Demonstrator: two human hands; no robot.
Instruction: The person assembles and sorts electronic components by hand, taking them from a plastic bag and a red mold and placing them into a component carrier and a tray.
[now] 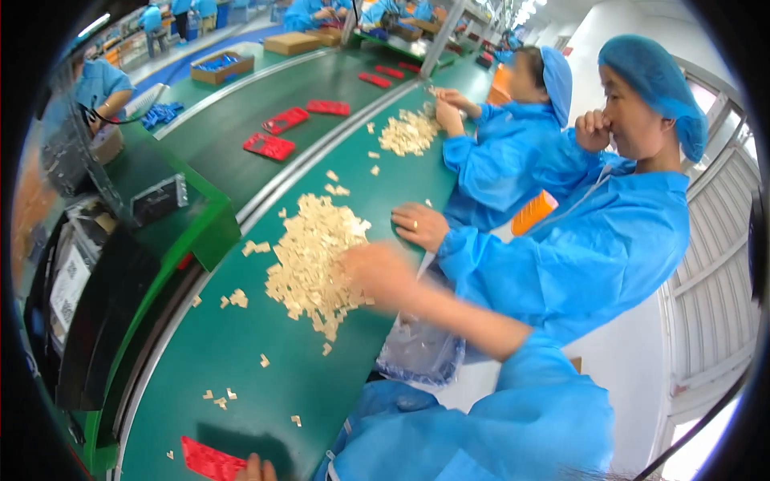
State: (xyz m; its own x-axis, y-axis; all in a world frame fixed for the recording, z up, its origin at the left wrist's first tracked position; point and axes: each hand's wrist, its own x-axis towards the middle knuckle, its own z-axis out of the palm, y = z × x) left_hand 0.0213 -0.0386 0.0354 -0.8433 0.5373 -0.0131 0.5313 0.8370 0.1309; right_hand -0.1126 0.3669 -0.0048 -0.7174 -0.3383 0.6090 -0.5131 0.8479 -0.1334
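Overall, in the head view: green tabletop [184, 385], bounded on the left by a metal rail [298, 170] and a green-rimmed housing [212, 240], on the right by blue-clad co-workers [577, 240]. Open room chiefly along the near stretch, between pile [309, 256] and red piece [210, 459], dotted with loose chips [265, 361]; tighter on the pile's right, with a co-worker's hand [419, 226] near.

Right hand [377, 272] at the pile's right side, blurred, fingers indistinct; cannot tell whether spread or closed on anything. Left hand [257, 468] cut off by the lower edge, fingertips at the red piece's right end; cannot tell whether gripping or merely touching. Clear plastic bag [417, 353] partly behind the right forearm [469, 321].

Pile: small, flat, pale-gold chips, angular, several L-shaped, heaped mid-tabletop. Red piece: flat, glossy, elongated, at the tabletop's near end, dark shadow alongside. Similar red pieces [286, 120] beyond the rail.
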